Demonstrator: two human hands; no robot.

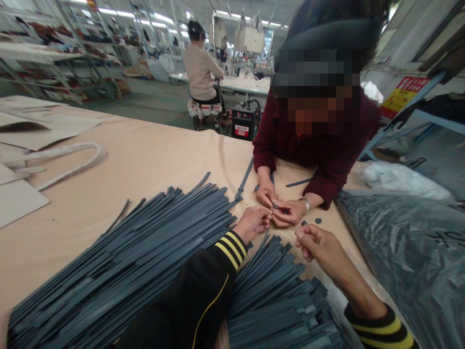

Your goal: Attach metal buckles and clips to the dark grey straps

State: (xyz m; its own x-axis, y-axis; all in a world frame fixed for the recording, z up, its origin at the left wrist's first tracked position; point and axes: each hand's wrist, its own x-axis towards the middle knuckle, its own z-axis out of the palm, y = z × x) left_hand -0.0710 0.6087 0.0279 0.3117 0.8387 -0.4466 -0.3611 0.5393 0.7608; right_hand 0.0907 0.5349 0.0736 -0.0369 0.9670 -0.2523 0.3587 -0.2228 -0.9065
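My left hand (pixel 253 222) reaches past a big pile of dark grey straps (pixel 138 261), its fingertips pinched at a small metal piece that the co-worker's hands (pixel 281 206) hold. Whether my fingers grip that piece I cannot tell. My right hand (pixel 315 242) hovers just right of it, fingers curled, with nothing visible inside. A second heap of grey straps (pixel 283 295) lies under my right forearm. Small dark round pieces (pixel 315 221) lie on the table between the hands.
A person in a dark red top leans on the far edge of the beige table (pixel 109 169). A plastic-wrapped bundle (pixel 410 252) fills the right. Cardboard sheets (pixel 43 131) and a white cord (pixel 72 157) lie at left. Another person sits at a distant workbench.
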